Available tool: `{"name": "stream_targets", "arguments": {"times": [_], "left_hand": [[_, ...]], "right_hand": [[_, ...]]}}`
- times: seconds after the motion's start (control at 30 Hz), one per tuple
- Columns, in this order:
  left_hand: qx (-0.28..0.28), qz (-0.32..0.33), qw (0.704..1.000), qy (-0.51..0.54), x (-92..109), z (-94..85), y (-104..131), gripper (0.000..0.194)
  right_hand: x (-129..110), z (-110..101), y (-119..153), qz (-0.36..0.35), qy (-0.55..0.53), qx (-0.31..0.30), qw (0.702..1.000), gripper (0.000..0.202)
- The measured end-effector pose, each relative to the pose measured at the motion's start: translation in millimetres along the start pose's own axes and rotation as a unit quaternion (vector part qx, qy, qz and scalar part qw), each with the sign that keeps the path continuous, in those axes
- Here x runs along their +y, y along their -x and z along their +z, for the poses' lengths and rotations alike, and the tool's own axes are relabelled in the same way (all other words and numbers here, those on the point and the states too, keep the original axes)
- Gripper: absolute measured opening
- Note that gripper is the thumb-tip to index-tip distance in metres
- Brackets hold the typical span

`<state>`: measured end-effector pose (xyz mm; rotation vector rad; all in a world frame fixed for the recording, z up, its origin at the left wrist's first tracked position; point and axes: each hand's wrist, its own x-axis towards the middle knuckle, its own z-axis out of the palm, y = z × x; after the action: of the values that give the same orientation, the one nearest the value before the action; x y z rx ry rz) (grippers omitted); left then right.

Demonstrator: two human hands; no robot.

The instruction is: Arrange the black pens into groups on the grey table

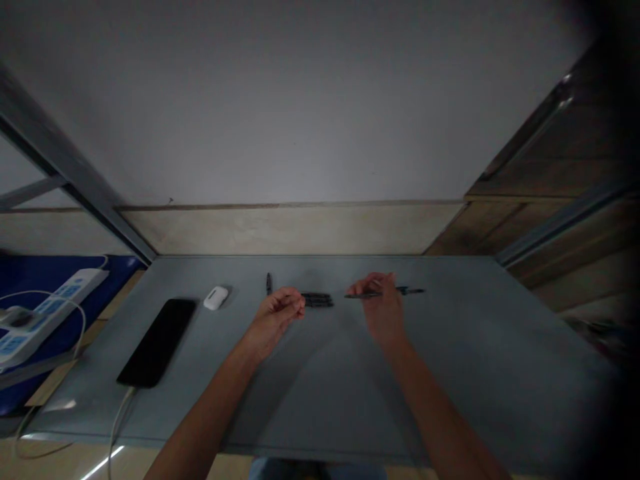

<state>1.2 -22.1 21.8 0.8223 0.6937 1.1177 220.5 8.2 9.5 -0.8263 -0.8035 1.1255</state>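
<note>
Several dark pens lie side by side near the middle of the grey table. My left hand is just left of them, its fingers pinched together at the pens' left ends; what they hold, if anything, is too small to tell. To the right, my right hand grips a dark pen whose tip points left. Another dark piece sticks out on the right side of that hand. A short black pen part lies beyond my left hand, pointing away from me.
A black phone with a white cable lies on the table at the left. Beside it is a white earbud case. A white power strip rests on a blue surface at the far left. A wall stands behind.
</note>
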Motion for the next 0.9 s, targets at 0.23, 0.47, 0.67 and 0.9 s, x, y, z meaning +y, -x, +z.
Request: {"name": "stream_targets", "arguments": {"times": [0.23, 0.47, 0.67, 0.9], "left_hand": [[-0.001, -0.007, 1.0, -0.01, -4.3, -3.3, -1.4, 0.023], [0.017, -0.011, 1.0, -0.011, -10.7, -7.2, -4.7, 0.026], [0.034, -0.007, 0.999, -0.002, -14.0, -8.0, -6.1, 0.033], [0.034, -0.018, 0.999, 0.002, -15.4, -6.3, -4.5, 0.032]], "right_hand": [[-11.4, -11.7, -6.3, 0.096, -0.079, -0.048, 0.991, 0.041], [-9.6, -7.2, -6.0, 0.071, -0.055, -0.041, 0.995, 0.02], [-8.9, -14.7, -9.6, 0.145, -0.073, -0.099, 0.982, 0.043], [-13.6, -14.4, -4.9, 0.131, -0.132, -0.113, 0.976, 0.058]]}}
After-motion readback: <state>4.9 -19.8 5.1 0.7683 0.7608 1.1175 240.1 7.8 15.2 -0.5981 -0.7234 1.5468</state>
